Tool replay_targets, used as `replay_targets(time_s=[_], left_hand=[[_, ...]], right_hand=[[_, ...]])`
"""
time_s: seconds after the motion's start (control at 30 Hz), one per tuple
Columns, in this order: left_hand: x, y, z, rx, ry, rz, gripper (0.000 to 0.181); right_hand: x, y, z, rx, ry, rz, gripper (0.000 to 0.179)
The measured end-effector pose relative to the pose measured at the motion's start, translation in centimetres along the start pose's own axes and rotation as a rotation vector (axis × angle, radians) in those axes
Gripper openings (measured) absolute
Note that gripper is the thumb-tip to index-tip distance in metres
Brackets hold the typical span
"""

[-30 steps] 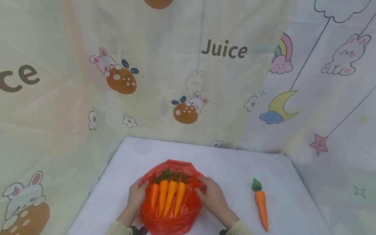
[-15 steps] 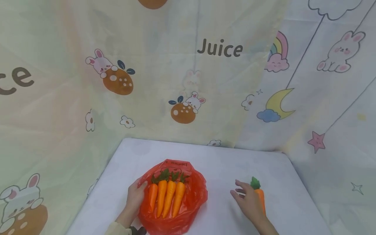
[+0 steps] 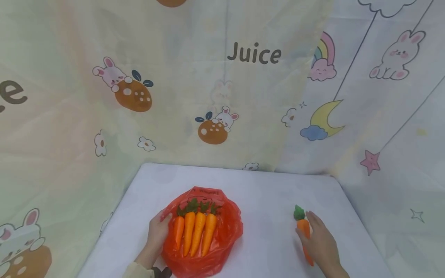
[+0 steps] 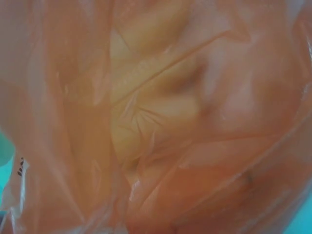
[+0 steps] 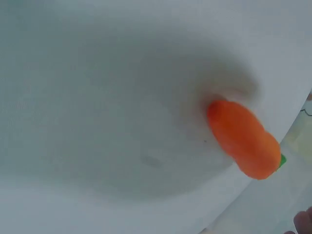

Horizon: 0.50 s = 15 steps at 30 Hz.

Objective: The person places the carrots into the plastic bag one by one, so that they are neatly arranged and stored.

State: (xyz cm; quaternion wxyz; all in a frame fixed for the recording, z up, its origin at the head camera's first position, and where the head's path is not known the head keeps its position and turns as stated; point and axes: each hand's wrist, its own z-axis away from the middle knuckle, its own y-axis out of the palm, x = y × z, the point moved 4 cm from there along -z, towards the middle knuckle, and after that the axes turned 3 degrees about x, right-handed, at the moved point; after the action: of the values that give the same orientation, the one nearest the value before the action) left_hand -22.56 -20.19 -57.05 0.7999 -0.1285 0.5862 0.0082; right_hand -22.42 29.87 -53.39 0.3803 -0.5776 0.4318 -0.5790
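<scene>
On the left of the table in the head view, a red plastic bag (image 3: pixel 222 253) lies spread open, with several orange carrots (image 3: pixel 199 233) side by side in its mouth, leafy tops away from me. My left hand (image 3: pixel 158 231) grips the bag's left rim. Red film (image 4: pixel 146 122) fills the left wrist view, with blurred shapes behind it. To the right, my right hand (image 3: pixel 321 241) is over a single carrot (image 3: pixel 303 228), thumb on its left and fingers on its right. In the right wrist view that carrot (image 5: pixel 243 139) lies apart from the fingertips (image 5: pixel 303 222).
A white-covered table (image 3: pixel 264 216) bears everything, with bare surface between the bag and the lone carrot. Patterned cloth (image 3: pixel 180 77) hangs behind the table and along both sides.
My right hand has left the bag's right rim and moved right to the lone carrot. My left hand has stayed on the bag. The head view has shifted slightly right.
</scene>
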Motion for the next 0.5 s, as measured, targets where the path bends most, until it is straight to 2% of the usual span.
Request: replay_targets(time_s=[0.13,0.2,0.5], left_hand=[[0.0,-0.1,0.3,-0.003,0.012,-0.004,0.054],[0.0,-0.2,0.3,-0.003,0.016,-0.001,0.054],[0.0,-0.2,0.3,0.001,0.019,0.010,0.052]], right_hand=[[-0.5,0.1,-0.1,-0.030,-0.041,0.048,0.081],[-0.7,0.4,-0.3,-0.020,-0.029,0.062,0.084],[-2.1,1.7,-1.1,0.101,0.152,0.057,0.098]])
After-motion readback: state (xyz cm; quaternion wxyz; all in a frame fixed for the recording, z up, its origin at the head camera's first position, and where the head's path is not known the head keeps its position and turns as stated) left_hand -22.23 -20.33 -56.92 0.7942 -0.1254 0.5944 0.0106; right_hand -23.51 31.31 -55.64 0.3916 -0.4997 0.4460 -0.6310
